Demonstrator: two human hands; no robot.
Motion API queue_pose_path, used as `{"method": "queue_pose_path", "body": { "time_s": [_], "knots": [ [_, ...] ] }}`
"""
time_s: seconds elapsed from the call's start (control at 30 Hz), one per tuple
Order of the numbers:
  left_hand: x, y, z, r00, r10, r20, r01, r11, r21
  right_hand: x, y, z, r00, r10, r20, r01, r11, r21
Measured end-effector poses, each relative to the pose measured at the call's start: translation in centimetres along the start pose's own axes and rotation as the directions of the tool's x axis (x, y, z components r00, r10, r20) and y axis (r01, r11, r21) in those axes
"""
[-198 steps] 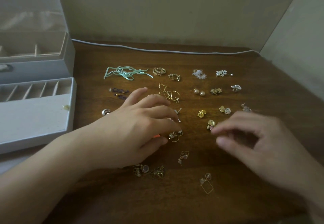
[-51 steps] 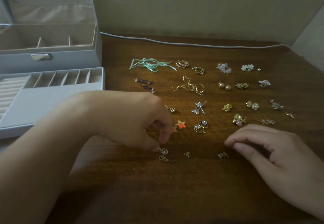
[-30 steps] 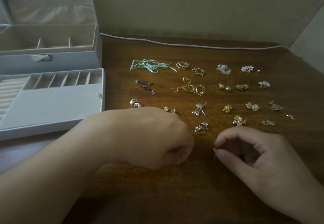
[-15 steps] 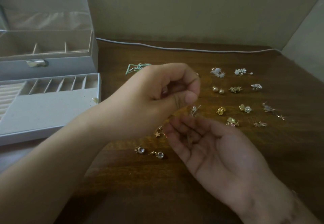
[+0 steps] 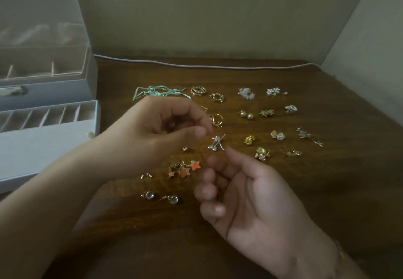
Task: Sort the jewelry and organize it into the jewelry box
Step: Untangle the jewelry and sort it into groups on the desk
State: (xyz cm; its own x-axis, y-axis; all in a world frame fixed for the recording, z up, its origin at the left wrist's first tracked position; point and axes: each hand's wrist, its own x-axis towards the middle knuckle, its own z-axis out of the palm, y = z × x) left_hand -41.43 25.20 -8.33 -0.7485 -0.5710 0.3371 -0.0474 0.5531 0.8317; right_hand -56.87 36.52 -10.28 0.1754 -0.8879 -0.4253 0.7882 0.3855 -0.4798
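Note:
My left hand point(image 5: 152, 134) hovers over the middle of the wooden table point(image 5: 327, 191), its fingers curled and thumb pressed to forefinger; a pale glint shows inside the curl. Just below it my right hand point(image 5: 246, 195) is palm up with the fingers half curled, and I cannot see what lies in it. Between the two hands' fingertips a silver bow earring pair point(image 5: 217, 143) lies on the table. Orange and gold star earrings point(image 5: 187, 168) and two round crystal earrings point(image 5: 149, 195) lie nearer me. The grey jewelry box point(image 5: 65, 95) stands open at the left, its divided tray point(image 5: 43, 147) pulled out.
Several more earring pairs lie in rows across the table's right half, among them pearl studs point(image 5: 246, 114) and gold flowers point(image 5: 277, 135). A mint ribbon point(image 5: 159, 91) lies at the back. A white cable point(image 5: 196, 66) runs along the wall.
Both hands rose from the table and met at the middle. The right hand turned palm up under the pinched left hand, and its fingers have since curled inward.

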Motion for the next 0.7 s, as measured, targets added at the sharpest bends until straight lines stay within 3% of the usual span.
{"method": "queue_pose_path", "body": {
  "time_s": [0.07,0.13,0.17,0.23,0.3,0.37,0.4,0.47,0.53,0.7],
  "knots": [
    [0.0,-0.2,-0.1,0.999,-0.004,-0.044,0.006,0.999,0.054,-1.3,-1.0,-1.1,0.995,0.088,0.056,-0.073,0.971,-0.227],
    [0.0,-0.4,-0.2,0.999,-0.002,-0.047,0.008,0.991,0.132,-2.7,-2.4,-2.4,0.993,0.088,0.074,-0.036,0.850,-0.526],
    [0.0,-0.3,-0.1,0.999,0.002,-0.046,0.005,0.987,0.162,-3.3,-3.5,-3.2,0.999,0.018,0.052,0.020,0.767,-0.642],
    [-0.1,-0.4,0.0,0.999,0.011,-0.052,0.001,0.978,0.211,-4.0,-5.9,-4.8,0.961,-0.275,0.007,0.162,0.546,-0.822],
    [-0.2,-0.5,0.2,0.997,0.014,-0.072,0.006,0.962,0.273,-4.0,-8.5,-7.1,0.801,-0.595,0.066,0.209,0.175,-0.962],
    [-0.1,-0.7,0.5,0.996,0.019,-0.083,0.008,0.950,0.312,-3.7,-11.4,-9.6,0.638,-0.752,0.167,0.125,-0.113,-0.986],
    [-0.1,-0.9,0.6,0.996,0.019,-0.083,0.009,0.948,0.319,-3.6,-12.7,-10.5,0.622,-0.758,0.198,0.071,-0.197,-0.978],
    [-0.1,-1.2,0.6,0.997,0.012,-0.079,0.015,0.944,0.330,-3.3,-14.1,-11.7,0.679,-0.699,0.225,-0.040,-0.341,-0.939],
    [-0.1,-1.5,0.5,0.997,0.005,-0.083,0.025,0.931,0.365,-3.2,-14.6,-12.5,0.708,-0.657,0.259,-0.060,-0.421,-0.905],
    [0.0,-1.8,0.4,0.999,0.021,-0.031,-0.004,0.882,0.470,-2.6,-14.4,-13.6,0.649,-0.671,0.359,-0.017,-0.484,-0.875]
  ]
}}
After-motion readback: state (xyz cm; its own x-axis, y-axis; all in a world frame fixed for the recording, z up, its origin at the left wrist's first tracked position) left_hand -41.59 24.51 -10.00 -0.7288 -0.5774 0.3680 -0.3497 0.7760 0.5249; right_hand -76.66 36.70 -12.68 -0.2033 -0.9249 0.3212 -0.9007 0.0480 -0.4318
